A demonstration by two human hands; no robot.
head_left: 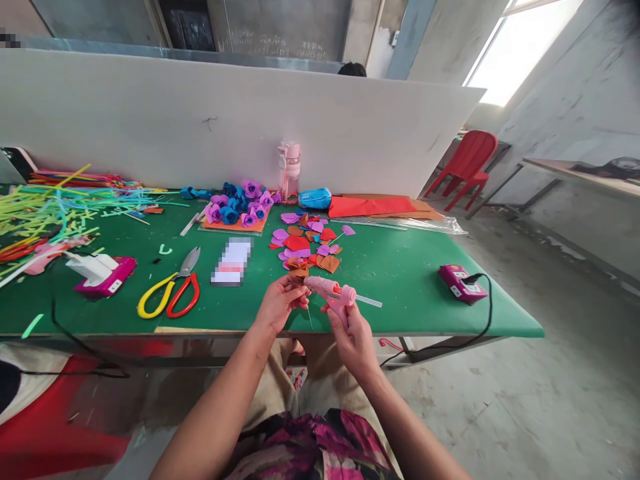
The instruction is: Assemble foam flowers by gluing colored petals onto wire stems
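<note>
My right hand (353, 333) is closed around the grip of a pink glue gun (330, 291), whose nozzle points left toward my left hand. My left hand (280, 301) pinches a small brown-orange paper piece on a thin wire (299, 279) right at the nozzle tip. Both hands hover over the front edge of the green table (400, 273). Just beyond them lies a heap of cut paper petals (307, 243) in purple, red and brown.
Yellow-and-red scissors (170, 293) lie left of my hands. Finished blue and purple paper flowers (240, 203), a pink bottle (289, 170), a blue roll (315, 198) and red paper sheets (370, 205) sit farther back. Coloured strips (55, 207) at left, pink power strips (103, 277) (461, 283), red chair (467, 167).
</note>
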